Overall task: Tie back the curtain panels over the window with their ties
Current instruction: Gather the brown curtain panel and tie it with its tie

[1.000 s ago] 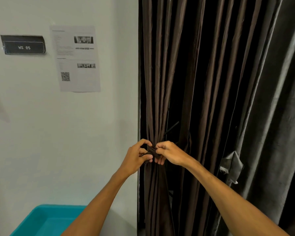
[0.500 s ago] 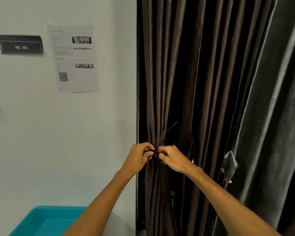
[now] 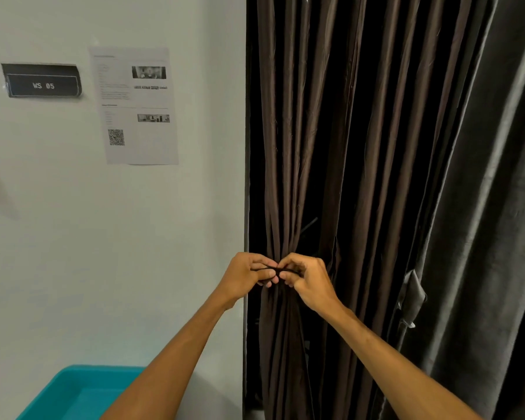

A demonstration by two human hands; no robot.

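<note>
Two hands were seen at the gathered brown panel (image 3: 288, 177), which hung just beside the wall (image 3: 134, 237) edge. A thin dark tie (image 3: 289, 270) was pinched by the left hand (image 3: 244, 277) and the right hand (image 3: 311, 281), fingers curled and tips almost touching in front of the bunch. The tie was stretched across the front of the folds between the two pinches; whether a knot was formed could not be told. The brown panel was judged soft, limp and fairly light, with a smooth sheen, so folds could be expected to slip out of a loose loop. The tie was judged thin, flexible and easily lost from the fingers. It would best be held close to the crossing, with the bunch cinched at its narrowest. A grey panel (image 3: 482, 237) hung ungathered at right, with a grey fabric tab (image 3: 411, 298) at its edge.
</note>
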